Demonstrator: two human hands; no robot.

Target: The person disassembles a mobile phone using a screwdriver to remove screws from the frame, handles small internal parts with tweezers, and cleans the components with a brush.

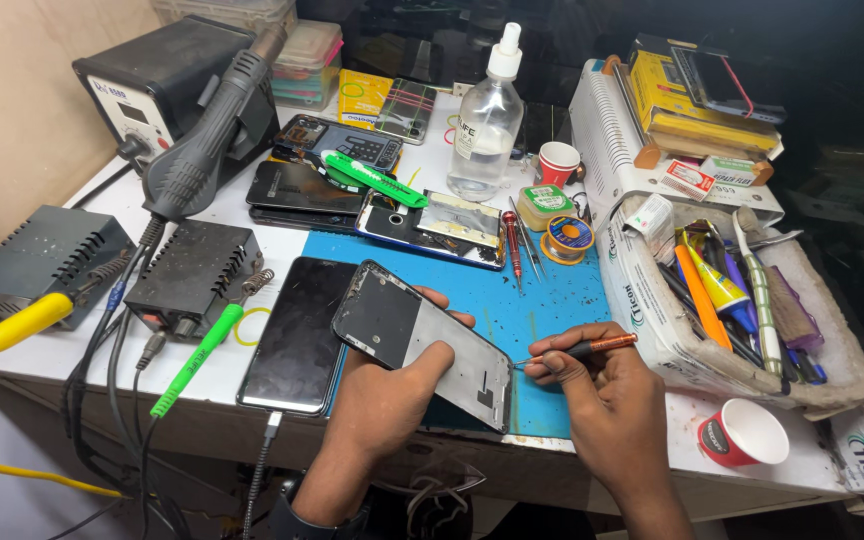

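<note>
A white table carries everything, with a blue work mat spread under both hands; the table's near edge and the person's forearms are cut off at the bottom. Far beyond the left hand stands a black hot-air station, its screen too small to make out. To the right of the right hand sits a torn white carton filled with glue tubes, pens and brushes, many overlapping and hard to tell apart. Just left of the left hand lies a black phone face up with a cable plugged in. The left hand is clamped on a phone frame, thumb on top, fingers curling round the far edge, holding it tilted above the mat. Beyond the hands rises a clear spray bottle, partly filled. Near the right wrist stands a red paper cup; its inside is not clear. The right hand pinches an orange-handled screwdriver, tip at the frame's right edge.
</note>
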